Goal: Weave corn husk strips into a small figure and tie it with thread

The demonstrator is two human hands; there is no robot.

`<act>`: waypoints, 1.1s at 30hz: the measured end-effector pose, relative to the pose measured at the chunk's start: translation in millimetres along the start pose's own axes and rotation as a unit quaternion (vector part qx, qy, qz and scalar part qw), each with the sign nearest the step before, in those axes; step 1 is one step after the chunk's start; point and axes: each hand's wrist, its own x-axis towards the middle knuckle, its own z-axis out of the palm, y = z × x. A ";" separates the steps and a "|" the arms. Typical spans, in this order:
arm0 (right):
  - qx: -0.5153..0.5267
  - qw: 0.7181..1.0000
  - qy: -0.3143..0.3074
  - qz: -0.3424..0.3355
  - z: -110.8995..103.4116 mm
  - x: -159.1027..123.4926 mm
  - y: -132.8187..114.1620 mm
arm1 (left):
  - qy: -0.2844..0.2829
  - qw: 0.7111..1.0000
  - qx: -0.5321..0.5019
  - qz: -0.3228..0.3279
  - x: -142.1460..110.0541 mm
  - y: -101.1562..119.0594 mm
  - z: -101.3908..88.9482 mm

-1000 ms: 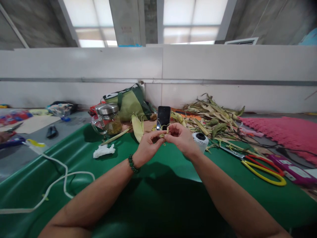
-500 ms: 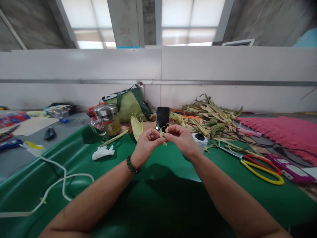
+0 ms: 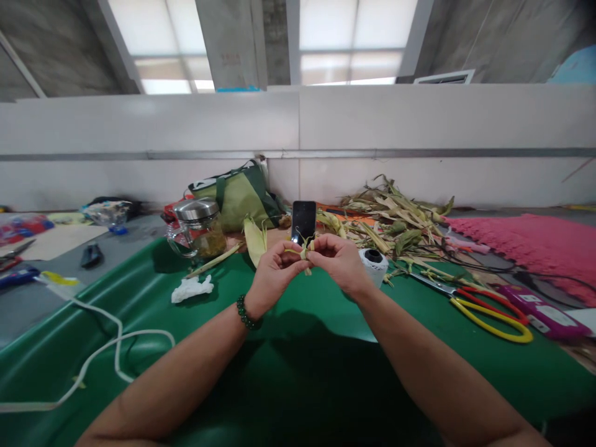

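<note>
Between my two hands is a small pale piece of corn husk (image 3: 304, 253) with thin strands sticking up from it. My left hand (image 3: 274, 268), a green bead bracelet at its wrist, pinches the piece from the left. Thumb and fingers of my right hand (image 3: 339, 264) close on its right side. Right behind my fingers a dark phone (image 3: 303, 218) stands upright. A pale green husk leaf (image 3: 254, 241) lies beyond my left hand, and a white spool of thread (image 3: 374, 266) stands beside my right hand.
Scissors (image 3: 493, 310) with red and yellow handles lie at right, near a purple packet (image 3: 535, 310). Dry husks (image 3: 395, 214) are heaped at the back. A glass jar (image 3: 205, 230), crumpled tissue (image 3: 192, 289) and white cord (image 3: 118, 338) occupy the left of the green cover (image 3: 209, 372).
My left fingers have shifted on the husk piece, and more of its pale knot-like middle shows. Both hands stay together in nearly the same place. The view has turned slightly right.
</note>
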 end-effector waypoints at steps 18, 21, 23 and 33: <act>-0.036 0.998 -0.020 -0.045 -0.4 -3.5 0.3 | -0.018 0.975 -0.144 -0.170 0.2 6.2 0.4; -0.049 0.997 -0.014 -0.058 3.4 -4.6 3.7 | -0.006 0.972 -0.160 -0.170 -2.5 3.4 2.2; -0.036 0.997 -0.007 -0.065 6.7 -5.9 5.8 | 0.011 0.972 -0.174 -0.161 -3.9 1.4 4.6; 0.006 0.999 -0.041 -0.023 -2.7 -2.8 3.4 | 0.068 0.960 -0.215 -0.168 1.7 8.9 6.6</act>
